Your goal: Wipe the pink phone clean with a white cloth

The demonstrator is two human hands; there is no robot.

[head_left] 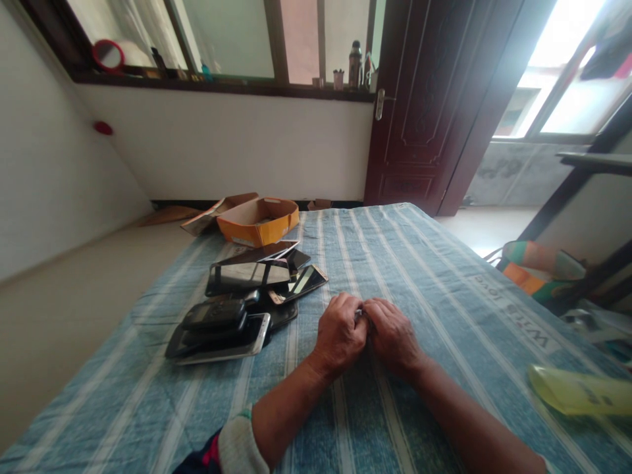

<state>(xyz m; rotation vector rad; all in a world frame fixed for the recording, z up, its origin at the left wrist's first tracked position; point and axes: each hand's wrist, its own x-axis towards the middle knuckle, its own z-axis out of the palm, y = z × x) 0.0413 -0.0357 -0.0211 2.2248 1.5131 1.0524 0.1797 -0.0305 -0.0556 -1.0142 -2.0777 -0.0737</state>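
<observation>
1. Head view: the left hand (340, 334) and right hand (396, 339) meet above the striped cloth (424, 263), fingers curled inward and fingertips close together.
2. A small greyish thing (359, 315) shows between the hands, mostly hidden by the fingers; what it is, and which hand grips it, I cannot tell.
3. Left of the hands lies a loose pile of phones: a black phone (247, 278), a gold-edged phone (306, 283) tilted beside it, and a silver-edged phone (259, 336) nearer the person, partly under a thick dark device (214, 313).
4. Beyond the pile stands an open orange box (274, 229).
5. A yellow packet (575, 392) lies at the far right, well apart from the hands.
</observation>
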